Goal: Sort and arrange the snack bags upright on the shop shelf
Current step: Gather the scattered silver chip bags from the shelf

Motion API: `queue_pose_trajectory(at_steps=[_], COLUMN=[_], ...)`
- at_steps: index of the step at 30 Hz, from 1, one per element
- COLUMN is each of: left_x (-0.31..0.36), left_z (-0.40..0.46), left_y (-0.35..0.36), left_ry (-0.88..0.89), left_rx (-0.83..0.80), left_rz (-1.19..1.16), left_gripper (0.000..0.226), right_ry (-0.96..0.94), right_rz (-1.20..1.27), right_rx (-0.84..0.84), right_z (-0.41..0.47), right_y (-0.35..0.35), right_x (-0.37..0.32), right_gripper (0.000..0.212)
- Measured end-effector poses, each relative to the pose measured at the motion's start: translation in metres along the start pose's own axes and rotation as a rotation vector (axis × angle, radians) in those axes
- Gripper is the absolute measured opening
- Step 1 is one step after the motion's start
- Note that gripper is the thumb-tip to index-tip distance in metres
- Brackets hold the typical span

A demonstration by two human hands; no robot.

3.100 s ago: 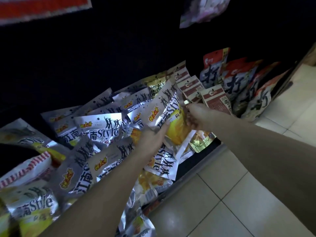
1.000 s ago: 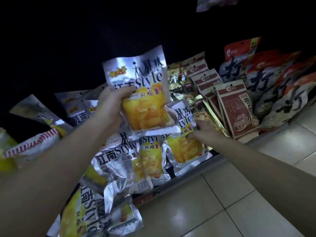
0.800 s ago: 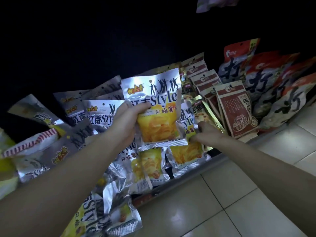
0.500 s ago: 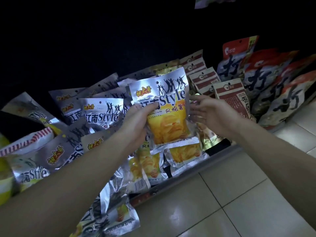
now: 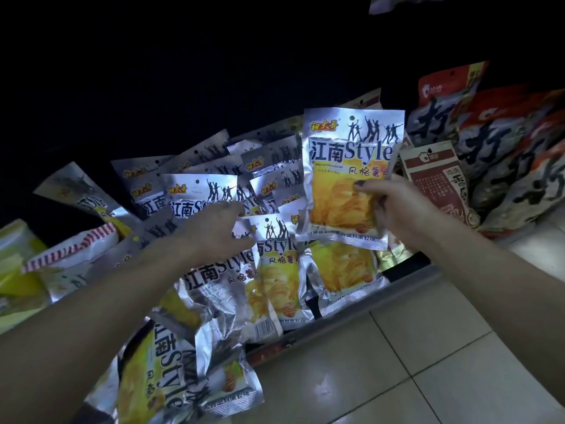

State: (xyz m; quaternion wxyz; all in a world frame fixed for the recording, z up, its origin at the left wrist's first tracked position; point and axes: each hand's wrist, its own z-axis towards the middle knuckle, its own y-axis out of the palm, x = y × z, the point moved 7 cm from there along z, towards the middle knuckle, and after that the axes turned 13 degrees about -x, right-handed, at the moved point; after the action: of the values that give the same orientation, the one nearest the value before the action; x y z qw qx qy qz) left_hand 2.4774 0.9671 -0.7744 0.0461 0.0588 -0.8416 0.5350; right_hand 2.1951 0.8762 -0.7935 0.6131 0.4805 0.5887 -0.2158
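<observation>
Snack bags [image 5: 214,270] in silver and yellow are lying in a loose heap across the shelf [image 5: 406,286], filling the middle and lower left of the frame, several sliding over its front edge toward the tiled floor [image 5: 428,347]. One held bag [image 5: 348,166] is standing upright above the pile, right of centre; the right hand [image 5: 394,206] is gripping its lower right part, thumb pressing on the yellow front. The left hand [image 5: 214,231] is reaching into the heap left of centre, its fingers lying on the overlapping bags; its grip seems relaxed, though the fingertips are sinking between packets and I cannot tell for sure. Brown packets [image 5: 437,179] are standing just right of the held bag, partly covered by the right hand. Red and black bags [image 5: 504,142] are leaning at the far right. Yellow packs [image 5: 18,270] and a red-striped packet [image 5: 70,249] are crowding the left edge. Behind the heap the shelf is sitting in deep shadow.
</observation>
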Motion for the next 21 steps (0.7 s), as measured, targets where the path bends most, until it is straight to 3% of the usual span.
queue_pose_trajectory(at_steps=[4,6,9,14,18,21], left_x=[0.001,0.004,0.007,0.000,-0.009,-0.020], left_z=[-0.003,0.001,0.005,0.007,-0.001,-0.006], left_y=[0.015,0.021,0.014,-0.002,-0.007,-0.009], left_ry=[0.000,-0.046,-0.075,-0.060,-0.078,-0.140], left_rx=[-0.096,-0.105,-0.067,-0.029,-0.027,-0.067], left_rz=[0.142,0.231,0.158,0.072,0.132,0.187], left_gripper=[0.072,0.081,0.076,0.045,0.056,0.055], right_ry=[0.029,0.039,0.043,0.138,0.205,0.191], right_rz=[-0.038,-0.083,-0.113,-0.094,-0.161,-0.127], right_rx=[-0.030,0.014,-0.002,-0.066,-0.115,-0.087], right_z=[-0.002,-0.006,-0.010,-0.014,-0.013,-0.013], right_y=[0.004,0.004,0.006,0.022,0.033,0.032], right_x=[0.004,0.002,0.002,0.016,0.030,0.029], right_gripper=[0.046,0.060,0.085,0.049,0.022,0.027])
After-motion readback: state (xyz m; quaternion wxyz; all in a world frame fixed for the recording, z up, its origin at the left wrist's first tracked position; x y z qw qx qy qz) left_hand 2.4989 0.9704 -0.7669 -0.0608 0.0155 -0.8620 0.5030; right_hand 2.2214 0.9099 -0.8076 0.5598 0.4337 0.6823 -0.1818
